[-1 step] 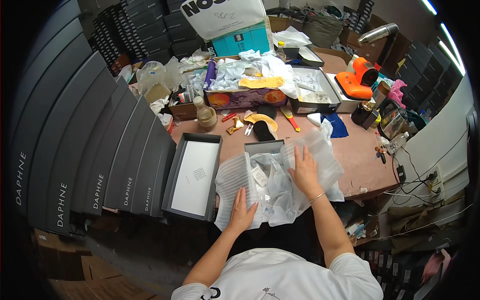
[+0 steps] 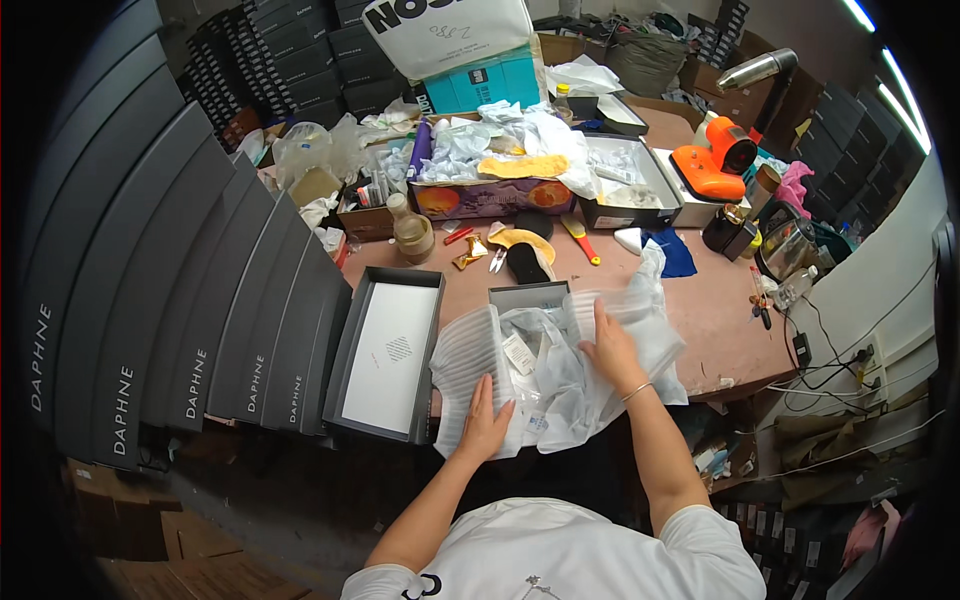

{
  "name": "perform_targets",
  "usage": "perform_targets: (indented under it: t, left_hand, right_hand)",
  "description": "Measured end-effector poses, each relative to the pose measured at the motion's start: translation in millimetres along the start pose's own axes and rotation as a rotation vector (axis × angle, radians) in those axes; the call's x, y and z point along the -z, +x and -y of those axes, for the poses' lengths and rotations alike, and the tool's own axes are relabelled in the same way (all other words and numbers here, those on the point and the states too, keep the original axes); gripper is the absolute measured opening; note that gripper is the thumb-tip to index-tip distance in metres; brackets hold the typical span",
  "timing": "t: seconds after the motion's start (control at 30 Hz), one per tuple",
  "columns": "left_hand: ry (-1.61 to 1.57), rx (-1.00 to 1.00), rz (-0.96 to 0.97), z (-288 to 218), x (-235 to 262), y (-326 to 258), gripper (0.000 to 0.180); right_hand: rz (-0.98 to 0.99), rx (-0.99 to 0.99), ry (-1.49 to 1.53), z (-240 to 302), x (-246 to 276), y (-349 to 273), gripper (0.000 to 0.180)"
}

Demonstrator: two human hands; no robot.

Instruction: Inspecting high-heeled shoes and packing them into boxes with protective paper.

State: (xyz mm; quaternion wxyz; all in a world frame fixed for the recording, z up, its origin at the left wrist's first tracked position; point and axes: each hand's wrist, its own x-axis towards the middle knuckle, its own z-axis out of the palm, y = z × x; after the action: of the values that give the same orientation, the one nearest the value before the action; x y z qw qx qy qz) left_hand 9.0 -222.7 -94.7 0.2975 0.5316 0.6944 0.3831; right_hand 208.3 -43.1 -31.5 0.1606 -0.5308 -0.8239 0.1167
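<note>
Resting on two pale foam flaps [image 2: 466, 350], one apiece, the left hand [image 2: 487, 422] has its fingers together and the right hand [image 2: 613, 352] its thumb spread apart; between them, one white tag [image 2: 519, 355] lies amid tissue [image 2: 566, 375] in one open grey box [image 2: 530, 295] on the table [image 2: 725, 335].

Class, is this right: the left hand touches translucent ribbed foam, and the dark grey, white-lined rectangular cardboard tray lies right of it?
Wrong side: the head view shows the grey tray left of the ribbed foam, which the left hand does touch.
</note>
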Motion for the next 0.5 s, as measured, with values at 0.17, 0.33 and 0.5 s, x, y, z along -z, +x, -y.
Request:
perform_targets:
  t: [0.17,0.33,0.5]
  left_hand:
    - [-0.174,0.084,0.035,14,1,44,0.062]
    - [0.028,0.030,-0.017,6,16,49,0.066]
    - [-0.024,0.041,0.013,-28,2,44,0.072]
  right_hand:
    - [0.031,0.106,0.293,-34,-19,2,0.022]
    - [-0.115,0.020,0.152,-48,4,-1,0.014]
    - [-0.250,0.112,0.083,-30,9,-18,0.033]
